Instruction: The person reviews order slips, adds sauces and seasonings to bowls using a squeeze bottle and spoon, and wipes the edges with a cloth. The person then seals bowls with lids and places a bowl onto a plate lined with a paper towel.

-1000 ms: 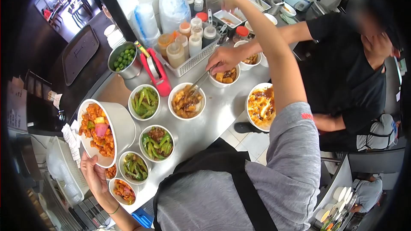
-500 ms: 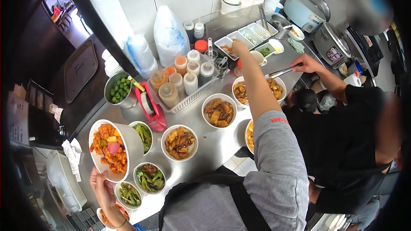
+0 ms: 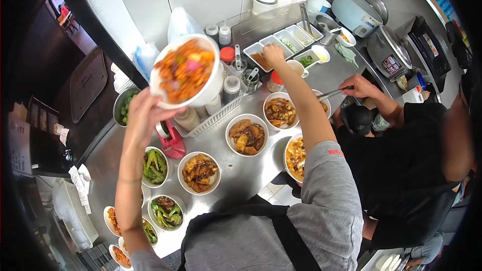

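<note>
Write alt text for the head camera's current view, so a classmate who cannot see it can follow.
A person's left hand holds up a tilted bowl of orange-red food while the right hand reaches to a white tub of brown food. More filled bowls stand on a steel counter, and a co-worker's hand holds tongs nearby.

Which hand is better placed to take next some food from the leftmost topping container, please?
Probably the right: the right hand is at that topping container, while the left hand is occupied, holding up a bowl.
</note>
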Available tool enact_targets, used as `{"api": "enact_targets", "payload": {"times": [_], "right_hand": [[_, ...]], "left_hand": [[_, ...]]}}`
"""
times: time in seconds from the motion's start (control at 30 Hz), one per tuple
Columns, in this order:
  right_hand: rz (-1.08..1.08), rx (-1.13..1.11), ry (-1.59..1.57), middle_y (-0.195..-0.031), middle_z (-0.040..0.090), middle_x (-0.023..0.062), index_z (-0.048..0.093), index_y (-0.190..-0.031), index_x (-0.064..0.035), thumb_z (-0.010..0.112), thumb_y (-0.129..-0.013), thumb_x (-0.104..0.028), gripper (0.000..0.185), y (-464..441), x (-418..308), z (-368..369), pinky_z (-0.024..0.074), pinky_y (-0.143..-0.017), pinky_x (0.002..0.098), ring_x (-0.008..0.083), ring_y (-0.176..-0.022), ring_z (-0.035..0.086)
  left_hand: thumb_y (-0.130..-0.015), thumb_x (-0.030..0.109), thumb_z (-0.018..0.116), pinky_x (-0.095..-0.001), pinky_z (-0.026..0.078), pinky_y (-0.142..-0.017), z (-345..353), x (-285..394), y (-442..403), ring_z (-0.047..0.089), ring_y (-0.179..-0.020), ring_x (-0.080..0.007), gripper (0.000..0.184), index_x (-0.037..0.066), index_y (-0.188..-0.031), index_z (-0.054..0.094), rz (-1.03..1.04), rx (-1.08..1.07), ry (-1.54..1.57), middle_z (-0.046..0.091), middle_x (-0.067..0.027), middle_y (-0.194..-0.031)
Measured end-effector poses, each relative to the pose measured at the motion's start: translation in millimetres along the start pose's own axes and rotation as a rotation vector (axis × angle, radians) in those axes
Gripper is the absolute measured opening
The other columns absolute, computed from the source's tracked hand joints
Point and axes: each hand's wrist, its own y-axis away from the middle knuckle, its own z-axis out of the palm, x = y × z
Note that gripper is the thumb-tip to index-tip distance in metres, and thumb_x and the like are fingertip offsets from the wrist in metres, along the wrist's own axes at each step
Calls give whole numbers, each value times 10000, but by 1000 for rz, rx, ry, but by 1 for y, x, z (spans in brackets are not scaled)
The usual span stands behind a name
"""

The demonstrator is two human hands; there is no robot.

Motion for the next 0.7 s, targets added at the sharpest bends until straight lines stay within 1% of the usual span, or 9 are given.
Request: {"api": "enact_targets", "payload": {"times": [0.03,0.13,0.23,0.27,0.37,0.4,0.5,0.6,0.7], "right_hand": [[-81,66,48,-907,642,141,650,-821,-73,519,-778,-138,153,2,2,4,485,-744,417,276,-906,606],[-165,16,107,-895,647,135,665,-759,-78,553,-758,-164,141,6,-3,15,487,-735,411,262,-894,613],[-83,-35,77,-866,653,126,673,-760,-83,576,-744,-176,135,10,-7,12,491,-721,403,265,-905,609],[-50,-43,28,-853,655,131,673,-772,-84,609,-728,-205,143,12,-7,10,470,-742,419,274,-899,610],[35,-127,-71,-866,654,137,669,-802,-80,619,-726,-228,174,15,-9,2,439,-774,435,287,-879,617],[108,-270,-130,-896,650,143,665,-840,-83,615,-732,-255,210,11,-8,3,383,-836,454,281,-906,611],[294,-273,-238,-918,651,138,665,-860,-95,597,-742,-256,211,7,-4,10,344,-876,458,268,-916,610],[418,-330,-345,-1054,620,129,643,-989,-87,549,-737,-165,280,4,2,3,307,-915,468,261,-1007,575],[481,-232,-453,-822,670,107,676,-866,-100,622,-732,-200,175,-5,16,25,374,-848,427,220,-826,625]], "left_hand": [[-822,93,426,-309,562,-725,10,-2,-18,636,-816,-339,357,-129,-1100,432,-7,-36,16,563,-250,-1029],[-828,91,420,-300,561,-729,42,-4,-62,638,-812,-341,294,-139,-1009,445,-22,-70,27,560,-278,-983],[-830,90,430,-299,560,-726,61,-10,-97,641,-799,-339,271,-149,-957,437,-33,-94,22,557,-281,-952],[-831,88,440,-300,562,-715,65,-14,-107,642,-786,-339,281,-164,-954,426,-34,-101,31,554,-282,-942],[-831,92,457,-296,567,-691,73,-26,-135,646,-754,-336,318,-190,-964,399,-33,-110,34,561,-285,-912],[-830,90,458,-292,568,-681,77,-28,-138,647,-746,-335,316,-190,-963,400,-27,-100,45,564,-286,-907],[-822,70,455,-277,576,-619,84,-34,-153,649,-705,-328,293,-190,-947,402,-34,-56,45,567,-295,-891],[-818,63,451,-275,577,-597,87,-37,-161,649,-685,-327,290,-193,-944,399,-50,-22,35,565,-298,-882],[-815,60,447,-276,579,-591,89,-46,-169,649,-667,-324,283,-192,-936,401,-47,5,24,565,-292,-865]]}}
